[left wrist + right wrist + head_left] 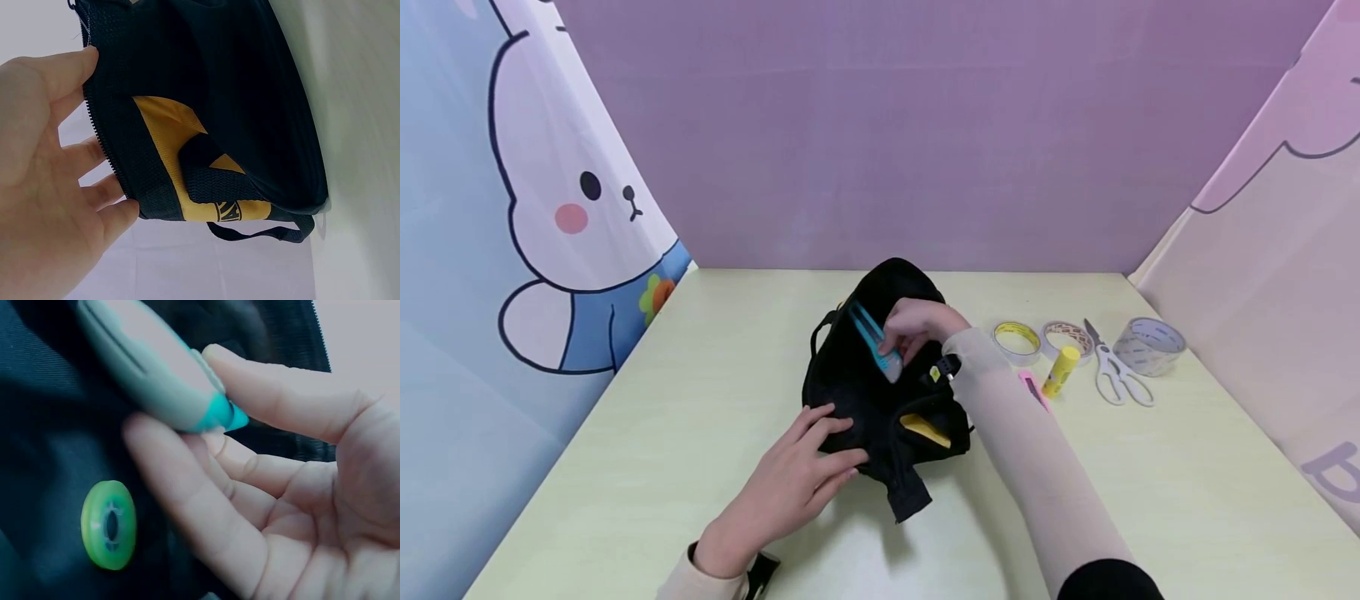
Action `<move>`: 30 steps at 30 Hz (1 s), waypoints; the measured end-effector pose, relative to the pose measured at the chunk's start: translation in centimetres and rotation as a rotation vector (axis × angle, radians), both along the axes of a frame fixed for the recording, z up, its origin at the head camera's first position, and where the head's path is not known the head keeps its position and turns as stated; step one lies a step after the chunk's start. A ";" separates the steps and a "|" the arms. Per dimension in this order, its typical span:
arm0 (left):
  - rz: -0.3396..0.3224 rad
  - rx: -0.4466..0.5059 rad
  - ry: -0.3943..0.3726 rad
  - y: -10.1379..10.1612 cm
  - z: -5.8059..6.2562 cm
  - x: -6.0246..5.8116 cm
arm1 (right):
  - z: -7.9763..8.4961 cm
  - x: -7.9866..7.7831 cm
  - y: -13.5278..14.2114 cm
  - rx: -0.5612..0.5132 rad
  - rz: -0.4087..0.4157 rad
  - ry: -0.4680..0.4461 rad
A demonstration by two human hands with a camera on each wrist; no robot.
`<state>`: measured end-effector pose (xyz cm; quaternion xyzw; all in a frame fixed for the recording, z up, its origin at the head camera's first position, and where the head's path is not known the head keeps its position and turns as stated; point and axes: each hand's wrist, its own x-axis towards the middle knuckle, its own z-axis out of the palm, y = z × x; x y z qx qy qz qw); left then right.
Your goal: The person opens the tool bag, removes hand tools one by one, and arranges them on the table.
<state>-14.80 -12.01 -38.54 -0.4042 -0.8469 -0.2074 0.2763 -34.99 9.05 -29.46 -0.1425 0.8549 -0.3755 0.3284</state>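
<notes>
A small black bag (865, 425) with yellow panels lies open in the middle of the table, its zipped mouth spread. My left hand (801, 467) grips the near left rim; in the left wrist view the thumb is outside and some fingertips go behind the zipper edge (103, 144). Inside the mouth, my right hand (917, 329) pinches a correction tape (159, 369) between thumb and index finger. It has a pale grey body and teal tip, and its upper end is cut off in the right wrist view. A round green disc (100, 550) lies deeper against the dark lining.
Right of the bag are two tape rolls (1026, 358), a yellow glue stick (1062, 372), a partly hidden pink item (1033, 390), white-handled scissors (1108, 367) and a wide clear tape roll (1150, 348). A purple cloth wall (880, 150) stands behind the table.
</notes>
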 end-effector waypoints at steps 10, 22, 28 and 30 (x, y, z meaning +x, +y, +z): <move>-0.009 0.003 -0.001 0.0 0.2 0.0 | 2.8 0.8 1.3 0.025 0.062 0.047; -0.009 0.000 -0.016 -0.2 0.1 0.0 | 4.7 1.9 2.9 0.044 0.107 0.093; -0.016 0.004 0.010 -0.2 0.1 0.0 | 5.4 2.5 3.8 0.000 0.061 0.164; -0.018 0.006 0.011 -0.2 0.1 -0.1 | 5.6 2.7 4.2 -0.037 0.026 0.188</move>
